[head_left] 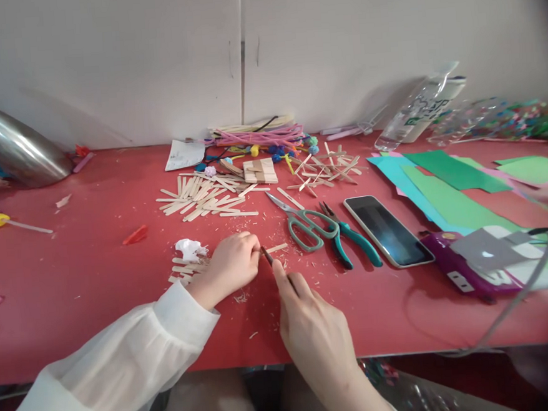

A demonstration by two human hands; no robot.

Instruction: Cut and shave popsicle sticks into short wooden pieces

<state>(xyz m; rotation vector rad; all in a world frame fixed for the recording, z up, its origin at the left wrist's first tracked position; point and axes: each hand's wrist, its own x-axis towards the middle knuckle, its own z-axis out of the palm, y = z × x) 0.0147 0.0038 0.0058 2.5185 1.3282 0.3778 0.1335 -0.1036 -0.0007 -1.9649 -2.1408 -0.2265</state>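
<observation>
My left hand [233, 261] is closed and pressed low over the red table, its fingers pinching a wooden craft stick [278, 248] whose end pokes out to the right. In my right hand [312, 318] is a slim, dark, blade-like tool [267, 256], gripped with the index finger stretched along it. The tool's tip meets the stick beside my left fingertips; its handle is hidden in my palm. Pale wood shavings [241, 298] lie around both hands. Several short craft sticks [183, 269] and a crumpled white tissue [190, 249] sit just left of my left hand.
Scissors [306, 228], teal-handled pliers [358, 243] and a phone [388, 230] lie to the right. Loose craft sticks [198, 195] and pink pipe cleaners [260, 136] are behind. Coloured paper [459, 170], a purple pouch [476, 273] with a cable, and a metal flask [16, 145] flank the table.
</observation>
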